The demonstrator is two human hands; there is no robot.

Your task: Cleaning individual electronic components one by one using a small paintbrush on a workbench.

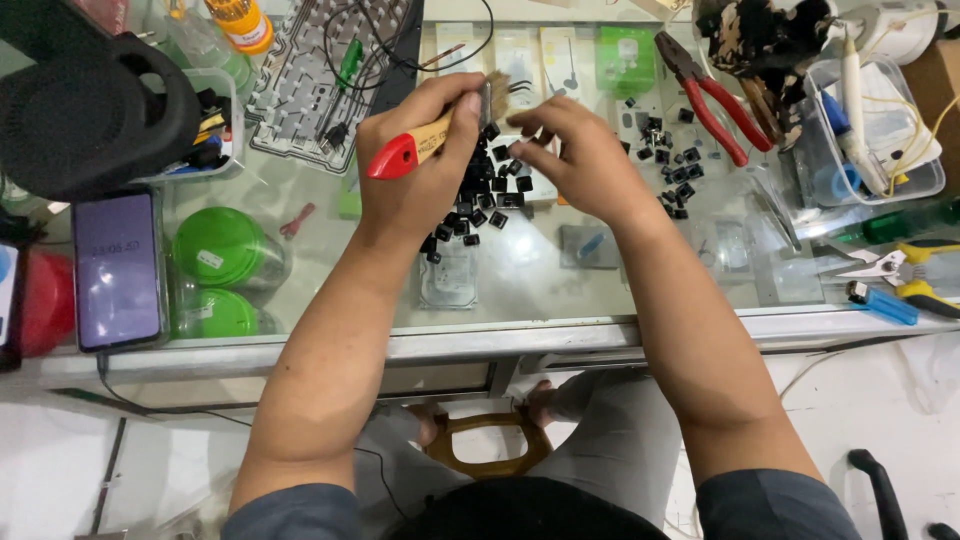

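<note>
Keycaps (478, 205) — small black ones — lie in a loose heap on the glass counter (520, 275), right under and between my two hands. My left hand (415, 160) is curled shut around a small brush (430, 140) with a pale wooden handle and a red tip; I hold it low on the handle, near the bristles, so the tan bristles point toward my other hand and the red end sticks out to my left. My right hand (580, 160) has its fingertips pressed together just beside those bristles, pinching something small and dark — very likely one keycap, though it is too small to tell for sure. Held up like that, it sits where the bristles can reach it.

Beyond my right hand a second scatter of black keycaps (670, 165) is spread on the glass, well apart from the first heap, and past them red-handled pliers (715, 105) lie. Farther right a clear plastic tub (880, 130) holds a white pen-like tool, wires and a bit of blue.

Past my left hand lies a bare keyboard frame (310, 80) with a green tool and black leads lying on it. Farther left a clear tray (215, 125) holds dark odds and ends, partly hidden by a black round speaker (85, 110). Nearer me on that side lie a phone (117, 268) with a lit purple screen and two green-lidded jars (222, 270), seen through the glass; I cannot tell what they contain.
</note>
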